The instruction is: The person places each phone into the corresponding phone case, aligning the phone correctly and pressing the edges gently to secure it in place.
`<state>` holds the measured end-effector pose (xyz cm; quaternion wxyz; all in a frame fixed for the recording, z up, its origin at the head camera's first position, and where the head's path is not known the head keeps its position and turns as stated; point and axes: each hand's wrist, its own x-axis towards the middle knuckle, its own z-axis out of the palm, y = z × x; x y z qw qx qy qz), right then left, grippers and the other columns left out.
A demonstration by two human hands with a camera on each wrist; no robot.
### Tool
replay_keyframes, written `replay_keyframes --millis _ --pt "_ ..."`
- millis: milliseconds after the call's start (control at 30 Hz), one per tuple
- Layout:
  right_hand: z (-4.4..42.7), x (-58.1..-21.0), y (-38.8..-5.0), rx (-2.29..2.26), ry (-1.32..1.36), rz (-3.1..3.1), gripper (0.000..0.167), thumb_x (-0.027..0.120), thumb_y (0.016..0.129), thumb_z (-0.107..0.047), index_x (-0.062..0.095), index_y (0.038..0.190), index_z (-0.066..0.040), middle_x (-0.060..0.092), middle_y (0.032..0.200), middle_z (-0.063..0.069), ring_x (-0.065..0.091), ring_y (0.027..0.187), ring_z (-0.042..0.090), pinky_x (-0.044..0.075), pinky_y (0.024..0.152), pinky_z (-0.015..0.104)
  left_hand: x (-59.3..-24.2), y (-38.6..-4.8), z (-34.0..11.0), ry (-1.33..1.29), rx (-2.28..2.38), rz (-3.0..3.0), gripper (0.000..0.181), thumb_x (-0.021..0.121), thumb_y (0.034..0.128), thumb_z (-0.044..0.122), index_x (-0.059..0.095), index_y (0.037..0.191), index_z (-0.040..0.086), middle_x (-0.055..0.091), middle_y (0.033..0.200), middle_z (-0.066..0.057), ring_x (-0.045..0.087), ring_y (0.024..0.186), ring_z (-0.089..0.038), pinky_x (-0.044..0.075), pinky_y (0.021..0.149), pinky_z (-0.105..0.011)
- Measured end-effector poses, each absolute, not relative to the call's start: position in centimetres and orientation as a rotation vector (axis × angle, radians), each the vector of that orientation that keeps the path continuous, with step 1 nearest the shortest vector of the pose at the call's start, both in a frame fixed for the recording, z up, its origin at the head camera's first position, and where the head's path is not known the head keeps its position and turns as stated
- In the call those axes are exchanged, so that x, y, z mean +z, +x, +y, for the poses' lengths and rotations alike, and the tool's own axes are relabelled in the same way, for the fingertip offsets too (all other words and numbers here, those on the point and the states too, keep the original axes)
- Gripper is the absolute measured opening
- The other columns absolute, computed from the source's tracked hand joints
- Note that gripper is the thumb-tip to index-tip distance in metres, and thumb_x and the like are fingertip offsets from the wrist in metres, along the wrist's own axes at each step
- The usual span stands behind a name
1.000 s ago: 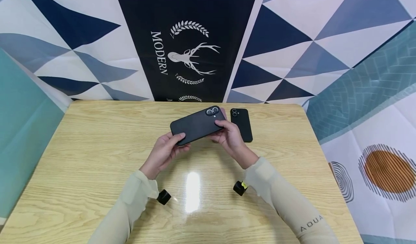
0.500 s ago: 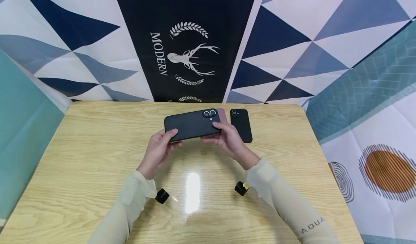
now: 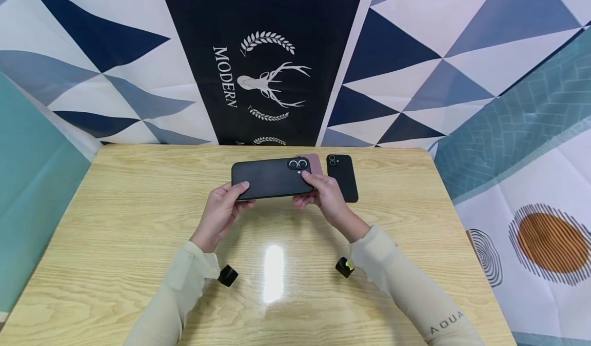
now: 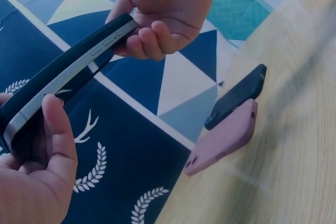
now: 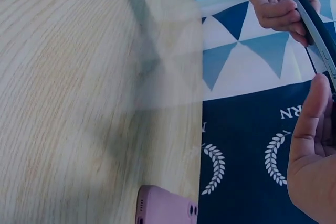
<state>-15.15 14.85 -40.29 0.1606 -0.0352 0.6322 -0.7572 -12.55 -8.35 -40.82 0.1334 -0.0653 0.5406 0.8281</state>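
Observation:
Raised above the table's far side is a black phone point(image 3: 272, 178), camera end to the right, back facing the head camera. My left hand point(image 3: 220, 210) grips its left end, thumb on the back. At the camera end my right hand point(image 3: 329, 196) holds it, thumb near the lenses. Along the phone's edge point(image 4: 73, 72) the left wrist view shows a silver side with buttons between dark layers; whether one layer is a case I cannot tell. A pink phone point(image 4: 228, 137), partly hidden in the head view, lies beside a second black phone point(image 3: 342, 178).
The wooden table point(image 3: 138, 207) ends at a patterned backdrop point(image 3: 272, 79) close behind the phones. Small black blocks point(image 3: 228, 276) hang at both wrists. A bright glare patch point(image 3: 274, 273) shows on the table's middle.
The held phone has moved slightly left and turned from a slant to nearly level. More of the pink phone shows behind it. Both hands keep their grip; the other black phone stays put.

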Motion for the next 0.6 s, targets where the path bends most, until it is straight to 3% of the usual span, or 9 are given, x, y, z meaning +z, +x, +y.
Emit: replay_keyframes --millis 167,400,600 --pt "15.0 -40.2 -15.1 -2.160 -0.080 1.811 0.034 0.042 0.099 -0.023 0.060 0.076 -0.007 0.065 0.057 -0.001 0.061 0.050 0.009 0.052 0.048 0.021 -40.9 -12.6 -8.3 -0.185 2.392 1.585 0.013 0.056 0.0942 0.019 0.064 0.091 0.009 0.067 0.075 0.002 0.063 0.062 -0.008 0.055 0.068 -0.020" --pt "15.8 -40.6 -14.8 -2.017 -0.153 1.821 0.048 0.037 0.099 -0.038 0.061 0.075 -0.003 0.065 0.061 0.000 0.059 0.051 0.010 0.051 0.050 0.021 -41.0 -12.6 -8.4 -0.209 2.394 1.598 0.016 0.056 0.0944 0.022 0.064 0.089 0.009 0.067 0.073 0.002 0.062 0.062 -0.009 0.055 0.067 -0.020" --pt "15.9 -40.8 -14.6 -1.991 -0.247 1.919 0.040 0.039 0.099 -0.032 0.053 0.073 -0.005 0.061 0.060 -0.002 0.055 0.050 0.010 0.049 0.049 0.022 -41.1 -12.8 -8.4 -0.219 2.414 1.605 0.017 0.056 0.0945 0.021 0.065 0.087 0.010 0.068 0.072 0.002 0.062 0.060 -0.008 0.055 0.065 -0.019"
